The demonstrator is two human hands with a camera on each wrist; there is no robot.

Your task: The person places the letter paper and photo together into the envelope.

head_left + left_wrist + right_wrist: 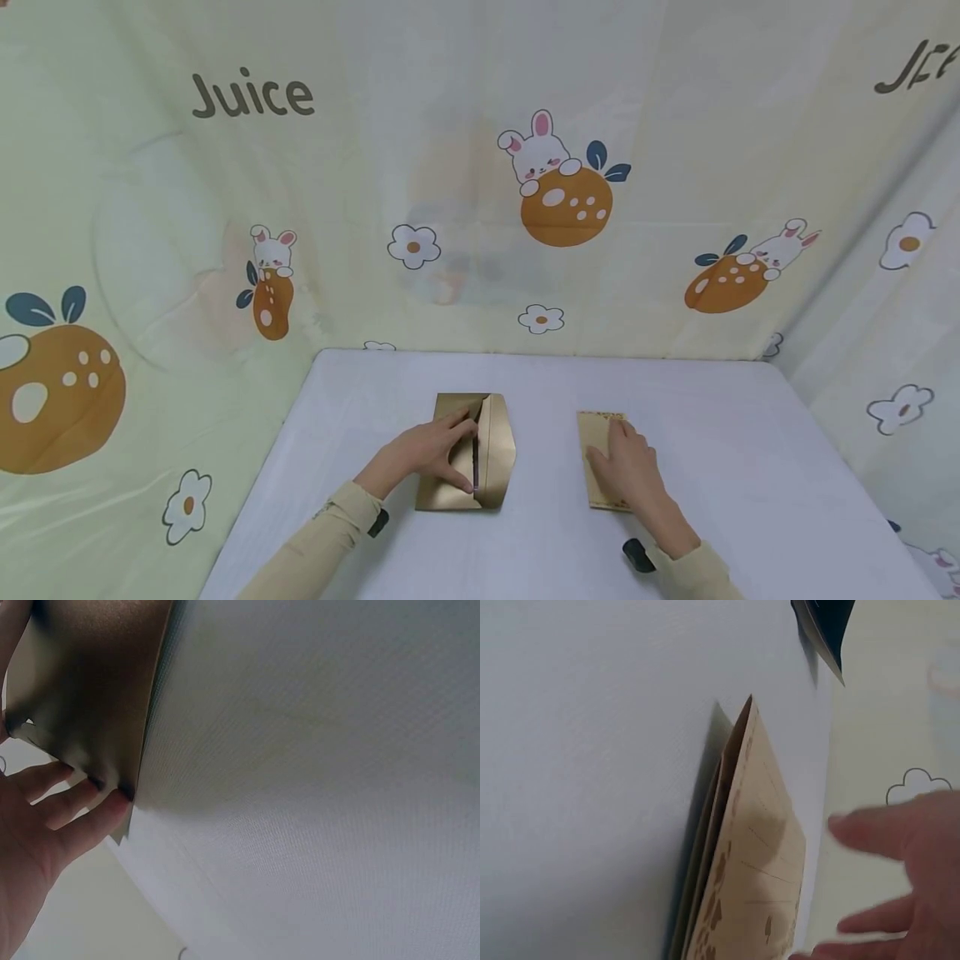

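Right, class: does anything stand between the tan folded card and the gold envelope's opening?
No loose object: between the tan folded card and the opening, only white tabletop and the envelope's open flap show. The left hand touches the envelope there, so might obstruct.

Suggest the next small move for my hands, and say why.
Probably close your right hand gently on the folded card and lift it slightly. That hand is over the card, while your left hand rests on the gold envelope, which gapes open.
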